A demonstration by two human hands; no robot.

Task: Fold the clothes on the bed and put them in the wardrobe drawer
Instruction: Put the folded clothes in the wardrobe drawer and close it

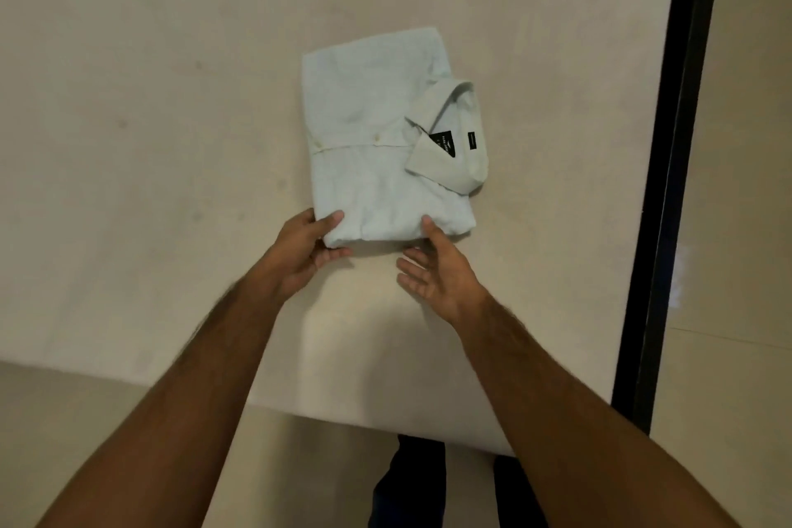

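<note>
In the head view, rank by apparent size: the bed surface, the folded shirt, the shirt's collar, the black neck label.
1. Bed surface, fills most of the view.
2. Folded shirt.
3. Collar, a part of the shirt.
4. Black neck label, a small patch inside the collar.

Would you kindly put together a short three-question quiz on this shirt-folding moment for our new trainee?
1. True or false: the folded shirt lies on the bed.
2. Which hand pinches the shirt's near corner: A) left hand B) right hand?
3. To which side of the picture does the collar point?

Key: 1 true. 2 A; the right hand is open, thumb touching the near edge. 3 right, toward the black frame.
</note>
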